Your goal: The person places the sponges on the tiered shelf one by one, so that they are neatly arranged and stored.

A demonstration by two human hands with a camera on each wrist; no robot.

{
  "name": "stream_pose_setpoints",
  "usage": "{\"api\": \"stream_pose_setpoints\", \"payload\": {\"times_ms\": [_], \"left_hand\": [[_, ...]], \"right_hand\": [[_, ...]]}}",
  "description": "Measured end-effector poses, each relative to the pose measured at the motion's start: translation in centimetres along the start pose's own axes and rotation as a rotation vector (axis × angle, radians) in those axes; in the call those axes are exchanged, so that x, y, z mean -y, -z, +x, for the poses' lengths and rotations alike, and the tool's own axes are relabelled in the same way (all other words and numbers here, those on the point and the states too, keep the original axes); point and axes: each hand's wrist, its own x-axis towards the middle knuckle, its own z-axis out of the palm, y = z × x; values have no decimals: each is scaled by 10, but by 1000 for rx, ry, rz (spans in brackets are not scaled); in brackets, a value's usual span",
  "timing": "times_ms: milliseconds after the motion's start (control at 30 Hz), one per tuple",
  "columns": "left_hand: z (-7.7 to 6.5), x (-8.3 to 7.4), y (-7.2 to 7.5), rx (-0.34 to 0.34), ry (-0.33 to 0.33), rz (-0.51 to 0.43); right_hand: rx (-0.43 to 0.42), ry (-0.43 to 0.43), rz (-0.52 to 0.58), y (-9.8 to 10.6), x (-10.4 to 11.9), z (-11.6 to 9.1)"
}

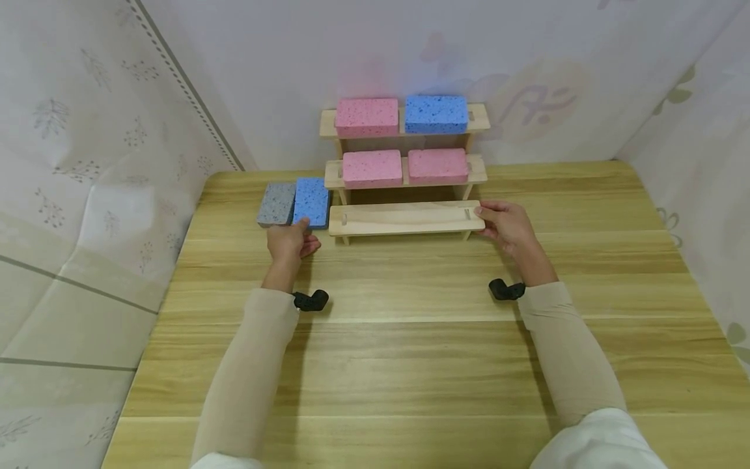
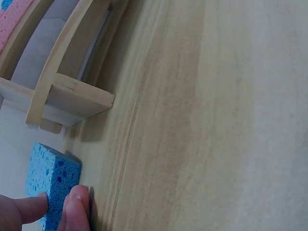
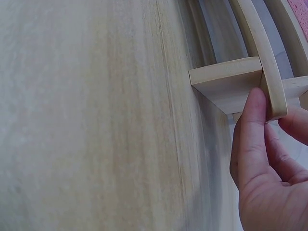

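A three-tier wooden rack [image 1: 407, 218] stands at the back of the table, its lowest step bare. My right hand [image 1: 507, 225] pinches the right end of that step, thumb above and fingers beneath and beside it. To the rack's left, a blue sponge [image 1: 311, 200] lies flat beside a grey sponge [image 1: 277, 203]. My left hand [image 1: 287, 243] has its thumb on the blue sponge's top near edge. In the left wrist view, the fingers [image 2: 78, 211] are against the side of that sponge.
On the top step sit a pink sponge [image 1: 367, 117] and another blue sponge [image 1: 436, 114]. The middle step carries two pink sponges, one left [image 1: 372, 168] and one right [image 1: 437, 165]. A patterned wall covering [image 1: 281, 71] rises behind the wooden table [image 1: 404, 365].
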Motion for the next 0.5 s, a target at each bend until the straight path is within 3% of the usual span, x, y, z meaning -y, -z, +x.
{"api": "stream_pose_setpoints", "payload": {"times_ms": [500], "left_hand": [[8, 7, -7, -56, -93, 35]], "right_hand": [[7, -3, 18, -1, 1, -1]]}}
